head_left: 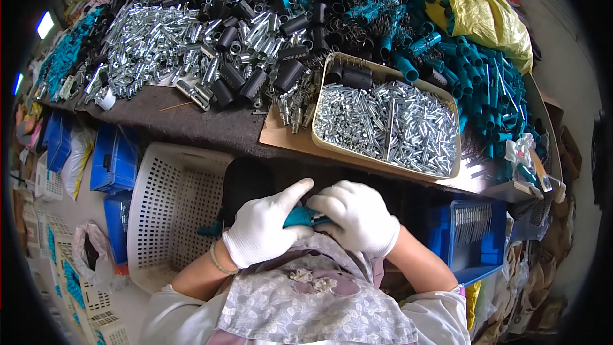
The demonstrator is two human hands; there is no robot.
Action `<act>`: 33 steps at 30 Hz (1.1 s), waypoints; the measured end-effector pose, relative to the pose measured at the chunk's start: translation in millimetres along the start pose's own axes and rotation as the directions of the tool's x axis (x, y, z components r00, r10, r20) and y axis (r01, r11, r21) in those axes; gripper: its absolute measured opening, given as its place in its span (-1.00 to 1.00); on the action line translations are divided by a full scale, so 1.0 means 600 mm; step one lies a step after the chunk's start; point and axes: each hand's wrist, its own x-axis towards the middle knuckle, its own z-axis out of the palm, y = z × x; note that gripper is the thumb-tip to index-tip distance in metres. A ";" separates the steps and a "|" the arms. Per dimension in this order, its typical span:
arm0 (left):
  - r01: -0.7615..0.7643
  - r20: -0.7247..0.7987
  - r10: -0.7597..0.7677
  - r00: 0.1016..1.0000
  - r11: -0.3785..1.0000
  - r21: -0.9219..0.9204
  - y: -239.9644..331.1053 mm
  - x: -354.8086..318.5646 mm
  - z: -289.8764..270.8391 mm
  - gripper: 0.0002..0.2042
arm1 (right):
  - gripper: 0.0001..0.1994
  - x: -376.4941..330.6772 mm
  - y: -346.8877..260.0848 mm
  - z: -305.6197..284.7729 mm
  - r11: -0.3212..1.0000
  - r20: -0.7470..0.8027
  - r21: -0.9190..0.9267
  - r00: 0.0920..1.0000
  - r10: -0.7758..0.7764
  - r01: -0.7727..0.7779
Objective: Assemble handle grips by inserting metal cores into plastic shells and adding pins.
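Teal handle (300, 217) lying crosswise, both hands' grip

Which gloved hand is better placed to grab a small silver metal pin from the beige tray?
Probably the right hand: the beige tray of silver pins lies ahead on its side, while the left hand grips the teal plastic handle.

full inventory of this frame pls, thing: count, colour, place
tray: one, beige, bench centre-right, full of small silver pins
silver tubes: a heap, bench left
black sleeves: many, bench centre
teal handles: many, bench right
yellow bag: one, top right
white basket: one, floor left
blue crate: one, lower right
teal part: one, between both hands
left hand: white glove, gripping teal part
right hand: white glove, on teal part
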 end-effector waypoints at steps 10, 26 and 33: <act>-0.101 -0.111 0.107 0.988 0.993 0.057 0.005 0.006 0.010 -0.49 | -0.83 0.102 0.138 -0.039 0.841 -0.145 -0.318 0.899 0.413 -0.437; -0.037 -0.147 0.003 0.989 0.973 -0.226 -0.013 0.008 0.011 -0.55 | -0.86 0.118 0.130 -0.045 0.826 -0.111 -0.289 0.874 0.474 -0.484; 0.121 -0.137 -0.175 0.975 0.935 -0.333 -0.023 0.001 0.006 -0.57 | -0.80 0.121 0.126 -0.033 0.851 -0.162 -0.348 0.919 0.359 -0.394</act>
